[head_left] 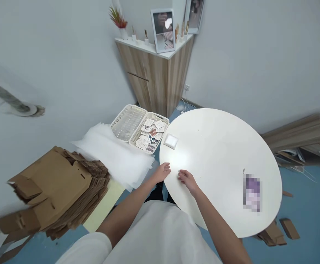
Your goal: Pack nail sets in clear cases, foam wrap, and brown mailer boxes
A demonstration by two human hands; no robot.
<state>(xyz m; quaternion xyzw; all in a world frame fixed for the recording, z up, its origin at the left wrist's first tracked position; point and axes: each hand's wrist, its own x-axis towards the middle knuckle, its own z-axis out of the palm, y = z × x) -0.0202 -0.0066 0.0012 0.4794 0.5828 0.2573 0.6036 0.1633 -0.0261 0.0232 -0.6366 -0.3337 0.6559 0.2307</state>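
My left hand [162, 173] is at the near left edge of the round white table [220, 146], its fingers loosely bent and apart, with nothing visible in it. Just to its right, my right hand [188, 180] is over the tabletop, also empty, fingers slightly curled and spread. A gap of bare table separates the two hands. Beyond them, near the table's left rim, lies a small white square item [171, 141] with a paler border; its kind is unclear.
Left of the table, one white basket [116, 119] holds clear plastic pieces; another [166, 121] holds cards and small packets. White sheets [113, 157] and flattened cardboard boxes [63, 179] are stacked nearer. A blurred-out purple item [252, 192] lies rightward. A wooden cabinet [151, 77] fills the corner.
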